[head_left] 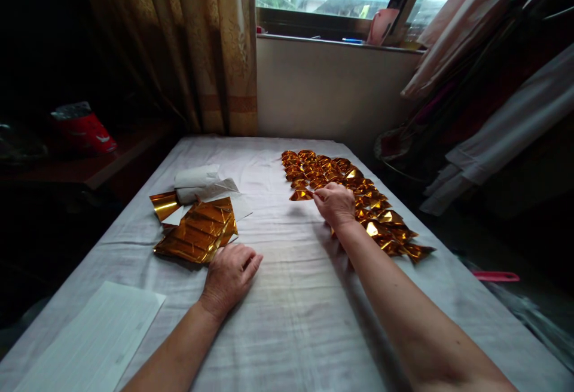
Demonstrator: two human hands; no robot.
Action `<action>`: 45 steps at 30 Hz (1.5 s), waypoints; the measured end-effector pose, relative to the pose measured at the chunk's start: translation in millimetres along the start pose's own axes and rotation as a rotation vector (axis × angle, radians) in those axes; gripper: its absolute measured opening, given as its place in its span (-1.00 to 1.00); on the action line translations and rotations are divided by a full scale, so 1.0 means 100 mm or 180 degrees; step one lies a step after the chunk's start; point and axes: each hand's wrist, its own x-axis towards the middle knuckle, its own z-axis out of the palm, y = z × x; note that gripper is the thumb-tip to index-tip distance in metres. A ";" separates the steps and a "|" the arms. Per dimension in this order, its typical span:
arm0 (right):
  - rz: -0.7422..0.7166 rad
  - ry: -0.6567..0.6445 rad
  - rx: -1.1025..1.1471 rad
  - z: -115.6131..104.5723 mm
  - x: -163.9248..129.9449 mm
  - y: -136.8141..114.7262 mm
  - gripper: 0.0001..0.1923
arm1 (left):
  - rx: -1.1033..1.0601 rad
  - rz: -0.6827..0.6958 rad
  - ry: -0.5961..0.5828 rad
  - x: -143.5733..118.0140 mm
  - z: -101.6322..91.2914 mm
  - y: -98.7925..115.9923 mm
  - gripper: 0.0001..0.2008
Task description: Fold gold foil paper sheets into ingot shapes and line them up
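Note:
On the right half of the cloth-covered table (287, 320), my right hand (336, 202) is closed in a pinch at the end of a folded gold foil piece (300, 195). Rows of similar shiny folded foil pieces (390, 219) lie beside and beyond it, partly hidden by my hand and forearm. My left hand (232, 269) rests on the cloth with the thumb apart from loosely bent fingers, and nothing shows in it. Against its far side lies a stack of creased gold foil sheets (201, 227).
Behind the stack are a white paper roll (197, 180) and a curled gold sheet (164, 205). A pale sheet of paper (96, 332) lies front left. A curtain (215, 51) and window stand beyond, hanging clothes (511, 111) at right, and a red container (85, 129) at left.

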 end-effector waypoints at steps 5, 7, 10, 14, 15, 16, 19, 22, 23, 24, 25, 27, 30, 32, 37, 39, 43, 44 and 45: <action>-0.0017 -0.0147 -0.0180 0.12 0.20 0.01 -0.70 | 0.0036 -0.0001 0.0004 0.00 0.00 -0.01 -0.67; -0.0039 -0.0155 -0.0212 0.15 0.23 0.01 -0.71 | 0.0035 0.0004 0.0010 0.00 0.01 -0.01 -0.68; -0.0056 -0.0169 -0.0269 0.19 0.27 0.01 -0.71 | 0.0014 0.0003 0.0008 0.00 0.01 -0.01 -0.69; 0.0023 -0.0228 -0.0360 0.23 0.30 0.03 -0.70 | 0.0014 0.0010 0.0037 0.00 0.02 -0.02 -0.70; 0.0052 -0.0217 -0.0360 0.22 0.30 0.03 -0.71 | 0.0028 0.0021 0.0039 0.00 0.02 -0.02 -0.69; 0.0080 -0.0175 -0.0339 0.20 0.29 0.03 -0.72 | 0.0046 0.0029 0.0041 0.00 0.02 -0.02 -0.69; 0.0083 0.0090 -0.0127 0.11 0.16 -0.06 -0.74 | 0.0085 0.0031 0.0039 0.00 0.02 -0.02 -0.66; -0.0295 0.0175 0.0259 0.03 -0.15 -0.25 -0.74 | 0.0102 0.0020 0.0006 0.00 0.01 -0.02 -0.65; -0.0484 0.0099 0.0389 0.03 -0.28 -0.33 -0.76 | 0.0102 0.0020 -0.0006 0.00 0.01 -0.02 -0.65; -0.0634 -0.0039 0.0477 0.03 -0.41 -0.41 -0.78 | 0.0100 0.0021 -0.0014 0.00 0.01 -0.02 -0.66; -0.0694 -0.0192 0.0541 0.04 -0.53 -0.49 -0.79 | 0.0095 0.0024 -0.0018 0.00 0.01 -0.01 -0.66; -0.0753 -0.0469 0.0706 0.08 -0.72 -0.60 -0.78 | 0.0082 0.0037 -0.0016 0.00 0.00 -0.01 -0.67; -0.0686 -0.0636 0.0950 0.15 -0.87 -0.66 -0.80 | 0.0076 0.0040 -0.0007 0.00 0.00 -0.02 -0.67; -0.0637 -0.0609 0.1050 0.18 -0.91 -0.66 -0.81 | 0.0094 0.0045 0.0010 -0.01 0.01 -0.02 -0.67; -0.0676 -0.0400 0.1111 0.23 -0.96 -0.65 -0.80 | 0.0170 0.0119 0.0072 -0.03 0.01 0.02 -0.70; -0.0662 -0.0365 0.1134 0.24 -0.98 -0.65 -0.80 | 0.0206 0.0181 0.0098 -0.03 -0.02 0.04 -0.72; -0.0601 -0.0342 0.1217 0.25 -0.99 -0.65 -0.80 | 0.0569 0.0081 0.0244 0.00 -0.15 -0.04 -0.77; -0.0589 -0.0342 0.1236 0.25 -0.99 -0.65 -0.80 | 0.0696 -0.0026 0.0306 0.01 -0.18 -0.09 -0.78; -0.0579 -0.0339 0.1252 0.25 -0.99 -0.65 -0.80 | 0.0816 -0.0175 0.0352 0.02 -0.21 -0.15 -0.80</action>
